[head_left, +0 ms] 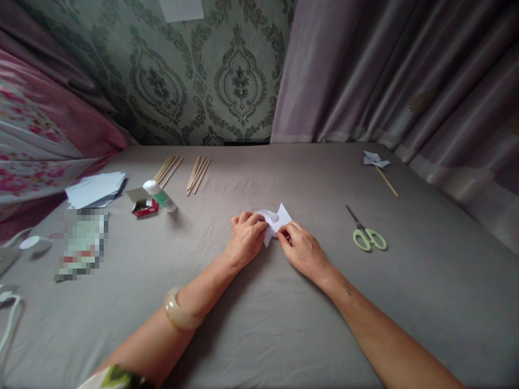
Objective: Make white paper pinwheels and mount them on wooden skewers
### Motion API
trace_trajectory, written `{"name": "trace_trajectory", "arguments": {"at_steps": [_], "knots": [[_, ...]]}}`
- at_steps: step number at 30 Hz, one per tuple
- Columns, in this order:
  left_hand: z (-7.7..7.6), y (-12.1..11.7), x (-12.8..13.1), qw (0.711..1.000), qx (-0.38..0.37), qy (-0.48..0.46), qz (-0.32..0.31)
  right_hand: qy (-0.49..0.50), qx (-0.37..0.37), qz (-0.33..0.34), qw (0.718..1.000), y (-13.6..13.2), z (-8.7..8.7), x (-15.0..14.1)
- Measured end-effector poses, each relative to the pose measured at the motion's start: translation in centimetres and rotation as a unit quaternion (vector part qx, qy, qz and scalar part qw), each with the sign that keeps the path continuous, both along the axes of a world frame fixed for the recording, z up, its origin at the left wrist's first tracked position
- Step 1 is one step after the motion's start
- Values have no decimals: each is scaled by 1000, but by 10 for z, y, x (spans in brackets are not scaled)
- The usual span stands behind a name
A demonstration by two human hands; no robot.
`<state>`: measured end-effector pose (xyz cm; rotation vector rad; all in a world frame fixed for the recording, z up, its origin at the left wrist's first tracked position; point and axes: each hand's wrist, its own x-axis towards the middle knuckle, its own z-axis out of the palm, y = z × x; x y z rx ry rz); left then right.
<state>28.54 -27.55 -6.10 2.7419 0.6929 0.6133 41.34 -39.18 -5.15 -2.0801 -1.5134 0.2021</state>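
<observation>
Low over the middle of the grey cloth, a white paper pinwheel is held between both hands, with its corners curled toward the centre. My left hand is closed on its left side, thumb and fingers pressed near the middle. On the right edge of the paper, my right hand pinches with thumb and forefinger. The hands partly hide the pinwheel's centre, and anything small there is too fine to make out. Scissors with pale green handles lie to the right of my right hand.
A finished pinwheel on a stick lies at the back right. Toward the left are wooden sticks in two groups, a glue stick, an open red box, stacked paper, a blurred packet and a white cable.
</observation>
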Motion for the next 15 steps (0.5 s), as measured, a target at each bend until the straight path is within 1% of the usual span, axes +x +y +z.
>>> {"name": "trace_trajectory", "arguments": {"at_steps": [7, 15], "knots": [[3, -3, 0, 1000, 16, 7, -24, -9, 12, -48, 999, 5, -2, -1], [4, -3, -1, 999, 22, 18, -38, -3, -6, -82, 997, 10, -3, 0]]}}
